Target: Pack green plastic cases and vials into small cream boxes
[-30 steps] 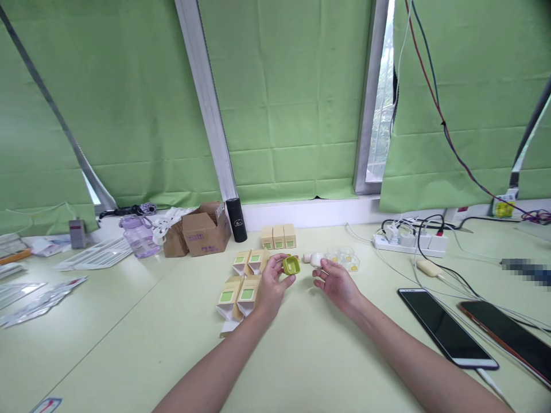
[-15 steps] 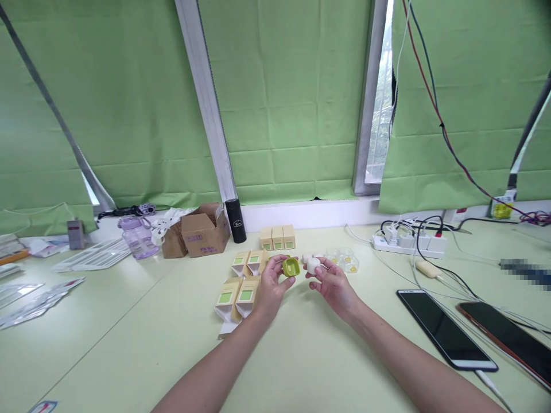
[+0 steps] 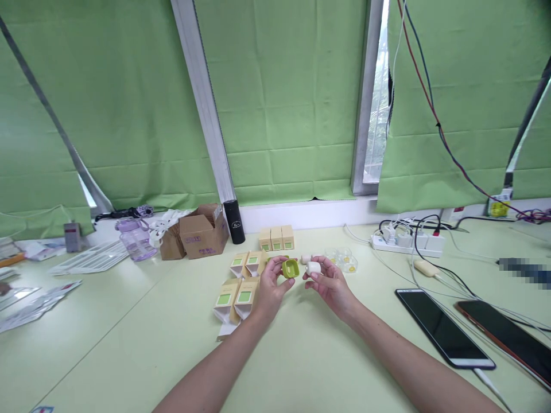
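Note:
My left hand [image 3: 270, 287] pinches a small green case [image 3: 290, 268] with its hollow side turned toward me. My right hand [image 3: 330, 285] grips a small white rounded piece [image 3: 313, 267] just to the right of the green case, the two a little apart. Both hands hover over the pale green table [image 3: 129, 344]. Several open tan-and-green cartons [image 3: 241, 287] lie by my left hand. Another white piece [image 3: 305, 258] and clear plastic trays [image 3: 344, 259] lie just beyond my right hand.
Three shut cartons [image 3: 276, 238] stand in a row at the back. A brown cardboard box [image 3: 202, 235], a black cylinder [image 3: 234, 221] and a purple bottle [image 3: 135, 238] sit to the left. A power strip [image 3: 408, 241] with cables and two phones [image 3: 443, 328] lie at the right.
My right hand reached to the white piece on the table, closed on it and brought it up beside the green case. My left hand kept hold of the green case.

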Demonstrator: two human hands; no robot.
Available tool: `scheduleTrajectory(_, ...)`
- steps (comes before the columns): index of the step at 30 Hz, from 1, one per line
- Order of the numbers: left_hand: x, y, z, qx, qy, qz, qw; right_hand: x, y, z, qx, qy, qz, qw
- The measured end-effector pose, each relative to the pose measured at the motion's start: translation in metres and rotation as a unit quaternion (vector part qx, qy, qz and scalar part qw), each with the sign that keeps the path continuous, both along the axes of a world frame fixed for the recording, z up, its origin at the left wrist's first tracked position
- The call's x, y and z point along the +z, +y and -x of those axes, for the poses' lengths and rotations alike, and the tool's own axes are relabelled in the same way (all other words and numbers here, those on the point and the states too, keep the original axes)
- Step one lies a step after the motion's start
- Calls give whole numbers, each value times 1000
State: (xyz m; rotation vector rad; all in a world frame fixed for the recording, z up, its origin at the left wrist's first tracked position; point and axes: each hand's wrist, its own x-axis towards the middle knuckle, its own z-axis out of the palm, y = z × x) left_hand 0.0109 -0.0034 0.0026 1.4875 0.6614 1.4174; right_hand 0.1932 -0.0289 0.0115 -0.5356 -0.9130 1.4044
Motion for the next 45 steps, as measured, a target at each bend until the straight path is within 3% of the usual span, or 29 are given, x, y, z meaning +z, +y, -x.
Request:
scheduleTrajectory(11,5,-3,-4,37,16,15,999,-10,12,-3,-41,-42,53,997)
scheduleTrajectory(16,5,-3,-4,59,29,20,998,-13,16,-6,-23,-23,80,996)
scheduleTrajectory(24,6,-6,-5,82,61,-3,995,-3,8,-4,-11,-27,39,999)
scheduleTrajectory(28,7,-7,-5,89,69,-11,994,-1,4,-3,-40,-63,24,997)
scheduleTrajectory(33,5,-8,-7,111,91,-43,989,-4,6,-1,-73,-102,9,992)
scheduleTrajectory(45,5,-9,-9,147,141,-75,976,-7,9,-2,-81,-128,-13,988)
